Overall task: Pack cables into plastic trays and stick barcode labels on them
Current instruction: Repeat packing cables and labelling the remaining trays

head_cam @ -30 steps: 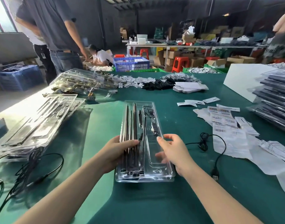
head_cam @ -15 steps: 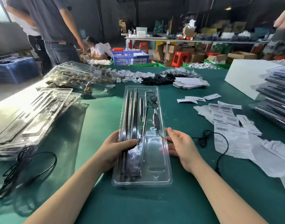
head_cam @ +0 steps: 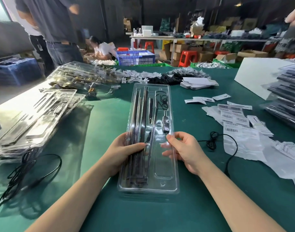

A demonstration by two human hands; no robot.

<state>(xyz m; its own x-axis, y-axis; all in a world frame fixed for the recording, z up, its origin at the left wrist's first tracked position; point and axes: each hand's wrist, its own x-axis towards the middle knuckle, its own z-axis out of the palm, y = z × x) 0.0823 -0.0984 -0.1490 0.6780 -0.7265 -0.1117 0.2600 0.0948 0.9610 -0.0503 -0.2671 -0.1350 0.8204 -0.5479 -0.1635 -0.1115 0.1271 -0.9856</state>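
A long clear plastic tray lies lengthwise in front of me on the green table. It holds several dark metal rods on its left side and a black cable coiled in the far right pocket. My left hand grips the tray's left edge, thumb across the rods. My right hand holds the right edge, with the thumb on top and fingers underneath. Barcode labels lie on white sheets to the right. A loose black cable lies just right of my right hand.
Stacked filled trays sit at left, with loose black cables in front of them. More packed trays pile at far right. White tags and black parts lie across the table's far side. People stand and crouch beyond the far left corner.
The tray has been drawn closer to me and raised slightly at my end. Both hands shifted along its edges, the right thumb now lying on top of the rim.
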